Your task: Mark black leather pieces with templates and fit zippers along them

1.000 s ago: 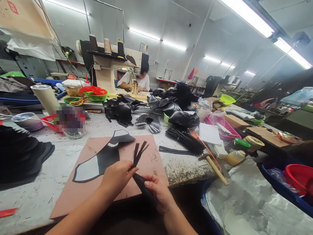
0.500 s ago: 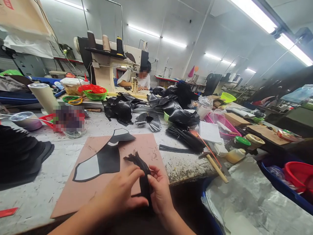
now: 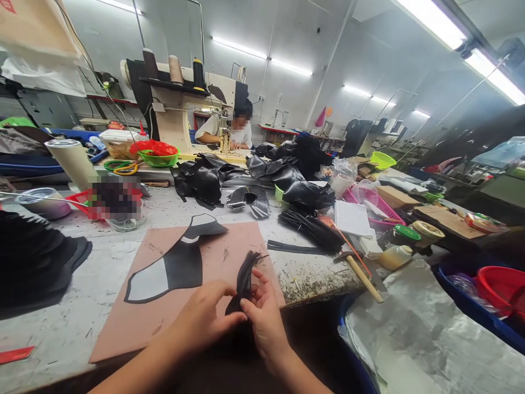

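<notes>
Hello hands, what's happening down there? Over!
Right hand gripping black strips. Left hand curled alongside. Black-and-white piece on pink board, left of strips.

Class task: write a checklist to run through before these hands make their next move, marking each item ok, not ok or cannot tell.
1. Black strips held: ok, bunched in the right hand.
2. Left hand at the strips: ok, though its grip is unclear.
3. Strips' upper ends even: not ok, they splay.
4. Strips' lower ends: cannot tell, lost in shadow.
5. Black-and-white piece on the pink board: ok, lying flat.
6. Hammer wholly on the table: not ok, its handle overhangs the edge.
</notes>
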Demonstrator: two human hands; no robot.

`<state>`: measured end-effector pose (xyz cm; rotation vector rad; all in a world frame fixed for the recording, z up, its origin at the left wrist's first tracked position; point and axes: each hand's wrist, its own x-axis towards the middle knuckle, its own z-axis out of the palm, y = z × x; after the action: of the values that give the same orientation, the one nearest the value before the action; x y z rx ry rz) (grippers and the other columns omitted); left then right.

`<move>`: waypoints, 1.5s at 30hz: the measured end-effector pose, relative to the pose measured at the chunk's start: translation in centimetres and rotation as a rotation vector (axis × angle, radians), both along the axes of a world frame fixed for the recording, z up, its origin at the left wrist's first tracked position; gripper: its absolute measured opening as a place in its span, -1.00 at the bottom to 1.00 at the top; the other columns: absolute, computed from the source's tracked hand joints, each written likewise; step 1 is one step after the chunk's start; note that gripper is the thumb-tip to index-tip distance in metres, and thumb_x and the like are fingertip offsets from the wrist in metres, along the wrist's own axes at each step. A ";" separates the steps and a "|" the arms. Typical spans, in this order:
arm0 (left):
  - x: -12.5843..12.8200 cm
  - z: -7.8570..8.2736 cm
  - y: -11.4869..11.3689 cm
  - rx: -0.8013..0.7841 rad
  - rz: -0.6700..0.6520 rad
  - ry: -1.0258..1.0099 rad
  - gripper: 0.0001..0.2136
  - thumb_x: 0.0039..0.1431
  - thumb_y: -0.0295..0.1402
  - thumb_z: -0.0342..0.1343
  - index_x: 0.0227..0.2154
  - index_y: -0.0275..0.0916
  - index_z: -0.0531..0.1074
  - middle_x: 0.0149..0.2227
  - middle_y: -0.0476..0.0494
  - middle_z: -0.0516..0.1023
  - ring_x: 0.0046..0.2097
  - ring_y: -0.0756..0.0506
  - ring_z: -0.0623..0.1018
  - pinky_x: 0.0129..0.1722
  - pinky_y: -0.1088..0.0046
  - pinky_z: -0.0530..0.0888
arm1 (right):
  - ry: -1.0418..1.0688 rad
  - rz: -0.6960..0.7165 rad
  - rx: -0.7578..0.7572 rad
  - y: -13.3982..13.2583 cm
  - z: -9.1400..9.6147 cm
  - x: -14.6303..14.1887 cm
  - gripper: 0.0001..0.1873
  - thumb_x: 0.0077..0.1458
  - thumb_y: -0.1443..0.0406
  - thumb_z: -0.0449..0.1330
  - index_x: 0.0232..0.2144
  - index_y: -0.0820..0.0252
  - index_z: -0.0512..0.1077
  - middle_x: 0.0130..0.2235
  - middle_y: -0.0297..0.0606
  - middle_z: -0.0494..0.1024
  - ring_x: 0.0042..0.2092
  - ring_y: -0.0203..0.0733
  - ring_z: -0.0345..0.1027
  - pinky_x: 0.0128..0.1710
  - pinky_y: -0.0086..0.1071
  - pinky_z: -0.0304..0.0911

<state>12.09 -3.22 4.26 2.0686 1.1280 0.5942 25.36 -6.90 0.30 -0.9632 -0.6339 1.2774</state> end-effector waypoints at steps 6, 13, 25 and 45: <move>0.4 -2.0 1.2 -0.348 0.139 -0.126 -0.80 -0.13 -0.19 0.11 -0.60 -0.24 0.37 -0.57 0.00 0.45 -0.46 -0.06 0.41 -0.44 0.49 0.30 | -0.299 0.003 0.052 -0.2 -0.8 -0.1 -0.48 -0.24 0.40 0.24 -0.14 0.14 0.24 -0.51 -0.45 0.32 -0.48 -0.33 0.23 -0.52 -0.47 0.18; 0.2 -2.0 1.3 -0.298 0.049 0.014 -0.81 -0.09 -0.24 -0.01 -0.65 -0.23 0.33 -0.62 0.03 0.36 -0.49 -0.04 0.34 -0.49 0.52 0.20 | -0.533 0.076 0.070 -0.4 -1.2 0.4 -0.55 -0.19 0.42 0.15 -0.16 0.15 0.21 -0.47 -0.43 0.33 -0.42 -0.30 0.26 -0.41 -0.42 0.20; 1.3 -3.3 1.2 -0.045 0.143 0.363 -0.85 -0.17 -0.47 -0.11 -0.71 -0.20 0.04 -0.63 0.03 0.24 -0.51 -0.01 0.28 -0.52 0.51 0.10 | -1.194 -0.001 0.121 0.0 -1.9 0.8 -0.78 -0.21 0.49 -0.04 -0.44 0.14 0.17 -0.47 -0.35 0.33 -0.41 -0.20 0.27 -0.41 -0.37 0.16; 0.7 -2.9 1.2 0.631 0.114 0.460 -0.77 0.04 -0.43 -0.15 -0.65 -0.22 0.30 -0.48 -0.05 0.39 -0.42 -0.02 0.44 -0.51 0.52 0.24 | -1.463 -0.226 0.256 0.4 0.3 1.6 -0.82 -0.15 0.51 -0.08 -0.59 0.14 0.14 -0.56 -0.37 0.26 -0.51 -0.28 0.15 -0.51 -0.45 0.03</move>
<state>12.80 -1.98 1.37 2.7965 1.4573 0.5970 26.95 -6.45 0.62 -1.6131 -1.6691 0.0761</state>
